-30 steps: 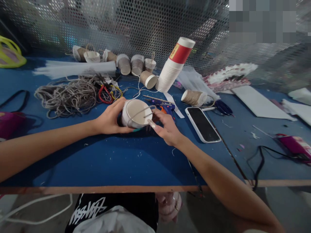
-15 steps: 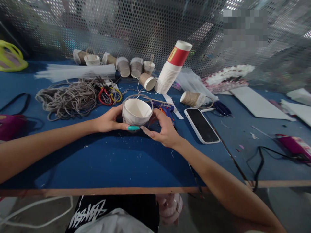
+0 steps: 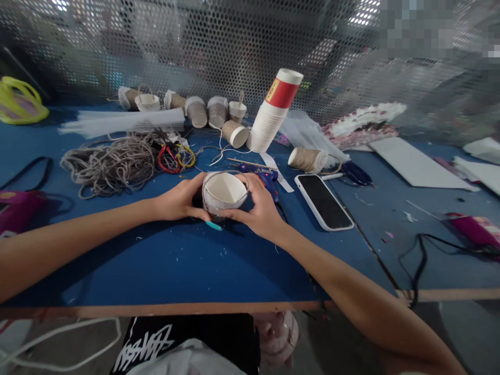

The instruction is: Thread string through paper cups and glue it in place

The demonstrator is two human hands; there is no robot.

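Observation:
Between my hands is a paper cup (image 3: pixel 224 190) with a pale fabric-like wrap around its outside and a thin cord handle at the rim. Its white inside faces up toward me. My left hand (image 3: pixel 186 199) grips the cup's left side, the thumb with a turquoise nail low at the front. On the other side my right hand (image 3: pixel 261 203) curls round the cup, its thumb across the front. Just behind the right hand lies a blue glue gun (image 3: pixel 269 179), partly hidden, with a thin stick (image 3: pixel 250 163) beside it.
A leaning stack of paper cups (image 3: pixel 269 117) stands behind. Tangled grey cord (image 3: pixel 113 161) and red-handled scissors (image 3: pixel 167 160) lie left. Rightward are a phone (image 3: pixel 324 203) and a twine-wrapped cup (image 3: pixel 307 159). Several wrapped cups (image 3: pixel 196 112) line the back by a perforated metal screen (image 3: pixel 219 47).
The cup has come slightly down and to the right, turned in my hands. Its cord handle now lies lower against the rim. My right thumb has shifted left across the front.

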